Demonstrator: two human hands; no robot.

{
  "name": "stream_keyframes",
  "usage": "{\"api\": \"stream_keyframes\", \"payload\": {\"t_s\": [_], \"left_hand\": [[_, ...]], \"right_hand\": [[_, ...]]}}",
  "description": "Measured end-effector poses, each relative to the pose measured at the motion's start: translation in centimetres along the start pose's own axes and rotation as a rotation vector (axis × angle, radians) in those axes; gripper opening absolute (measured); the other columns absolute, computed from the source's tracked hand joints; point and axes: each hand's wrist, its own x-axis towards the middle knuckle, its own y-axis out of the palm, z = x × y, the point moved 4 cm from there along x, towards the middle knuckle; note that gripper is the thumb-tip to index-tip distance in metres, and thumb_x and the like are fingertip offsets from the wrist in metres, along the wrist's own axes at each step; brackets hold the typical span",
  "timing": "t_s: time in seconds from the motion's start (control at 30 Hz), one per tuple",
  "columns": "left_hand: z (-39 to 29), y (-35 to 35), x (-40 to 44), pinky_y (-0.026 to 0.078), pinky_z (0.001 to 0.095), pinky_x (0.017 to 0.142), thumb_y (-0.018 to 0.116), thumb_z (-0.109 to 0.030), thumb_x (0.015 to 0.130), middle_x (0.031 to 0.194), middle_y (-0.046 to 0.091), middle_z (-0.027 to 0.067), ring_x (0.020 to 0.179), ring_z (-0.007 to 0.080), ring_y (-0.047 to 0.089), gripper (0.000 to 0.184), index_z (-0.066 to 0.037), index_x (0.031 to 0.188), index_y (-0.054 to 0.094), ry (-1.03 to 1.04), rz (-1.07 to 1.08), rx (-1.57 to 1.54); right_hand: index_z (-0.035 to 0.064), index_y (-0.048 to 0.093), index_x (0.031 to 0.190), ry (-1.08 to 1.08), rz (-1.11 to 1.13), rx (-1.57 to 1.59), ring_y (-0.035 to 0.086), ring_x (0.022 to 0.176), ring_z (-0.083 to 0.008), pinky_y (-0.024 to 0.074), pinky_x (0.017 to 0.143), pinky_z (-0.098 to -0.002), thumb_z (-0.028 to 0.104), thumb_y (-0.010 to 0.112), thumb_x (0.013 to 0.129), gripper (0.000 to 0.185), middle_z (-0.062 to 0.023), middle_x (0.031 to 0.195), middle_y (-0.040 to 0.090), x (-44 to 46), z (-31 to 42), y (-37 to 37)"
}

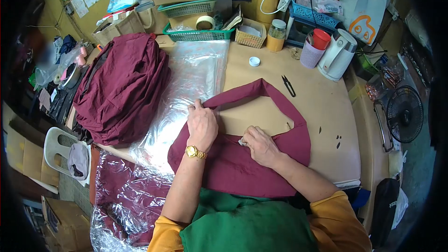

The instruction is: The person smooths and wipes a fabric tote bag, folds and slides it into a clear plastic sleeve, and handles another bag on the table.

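Observation:
A maroon cloth shoulder bag (252, 172) lies on the table in front of me, its wide strap (284, 105) looped away from me. My left hand (201, 123), with a gold watch at the wrist, is closed on the bag where the strap's left end meets the body. My right hand (262, 147) is closed at the bag's top edge, pinching a small whitish piece (242, 142) whose kind I cannot make out. Beyond the strap lie black thread snips (288, 86) and a small white lid (254, 61).
A heap of maroon bags (123, 88) stands at the left beside clear plastic sheets (198, 70). Plastic-wrapped maroon cloth (133, 191) hangs at the near left. Along the back are a green basket (198, 34), a jar (276, 35), cups and a white kettle (338, 55).

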Motion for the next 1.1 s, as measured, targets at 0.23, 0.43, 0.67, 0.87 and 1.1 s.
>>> {"api": "stream_keyframes", "payload": {"t_s": [0.23, 0.43, 0.67, 0.87, 1.1], "left_hand": [[-0.2, -2.6, -3.7, 0.053, 0.0349, 0.091, 0.067, -0.001, 0.084, 0.101, 0.072, 0.0143, 0.099, 0.0231, 0.068, 0.027, 0.004, 0.110, 0.071, -0.131, 0.076, -0.903], [-2.3, 3.0, -7.9, 0.041, 0.0276, 0.109, 0.053, 0.020, 0.086, 0.159, 0.032, 0.0090, 0.135, 0.0131, 0.042, 0.077, -0.003, 0.156, 0.027, -0.210, 0.482, -1.710], [-1.5, 4.4, -7.7, 0.023, 0.0270, 0.118, 0.042, 0.022, 0.078, 0.167, 0.008, 0.0092, 0.152, 0.0184, 0.016, 0.097, -0.011, 0.161, 0.004, -0.333, 0.604, -2.100], [-1.5, 4.3, -7.3, 0.026, 0.0255, 0.116, 0.036, 0.022, 0.072, 0.168, -0.002, 0.0098, 0.154, 0.0194, 0.010, 0.105, -0.016, 0.161, -0.003, -0.271, 0.425, -2.066], [-1.3, 4.2, -7.6, 0.032, 0.0242, 0.112, 0.035, 0.022, 0.067, 0.168, -0.008, 0.0114, 0.154, 0.0220, 0.009, 0.112, -0.023, 0.161, -0.004, -0.453, 0.611, -2.186]], "right_hand": [[0.0014, 0.055, 0.088, 0.089, 0.121, 0.173, 0.057, 0.091, -0.0368, 0.0471, 0.078, -0.0463, -0.002, 0.058, 0.083, 0.007, -0.0161, 0.093, 0.054, 1.5, -0.6, -1.2], [-0.0016, 0.058, 0.089, 0.019, -0.041, 0.238, 0.063, 0.084, -0.0357, 0.0490, 0.075, -0.0429, -0.002, 0.060, 0.084, 0.005, -0.0170, 0.088, 0.059, 7.7, -2.7, 0.4], [0.0007, 0.058, 0.094, 0.055, 0.107, 0.191, 0.062, 0.087, -0.0373, 0.0489, 0.076, -0.0436, -0.003, 0.061, 0.084, 0.011, -0.0178, 0.088, 0.058, 6.0, 2.4, 0.1], [-0.0008, 0.056, 0.090, 0.138, 0.014, 0.119, 0.061, 0.081, -0.0387, 0.0486, 0.070, -0.0439, -0.002, 0.062, 0.085, 0.008, -0.0179, 0.089, 0.058, 6.9, -0.2, 2.5], [0.0022, 0.061, 0.094, 0.242, 0.034, 0.284, 0.062, 0.085, -0.0395, 0.0496, 0.075, -0.0469, 0.002, 0.066, 0.084, 0.011, -0.0179, 0.093, 0.060, 5.4, 2.1, 3.2]]}}
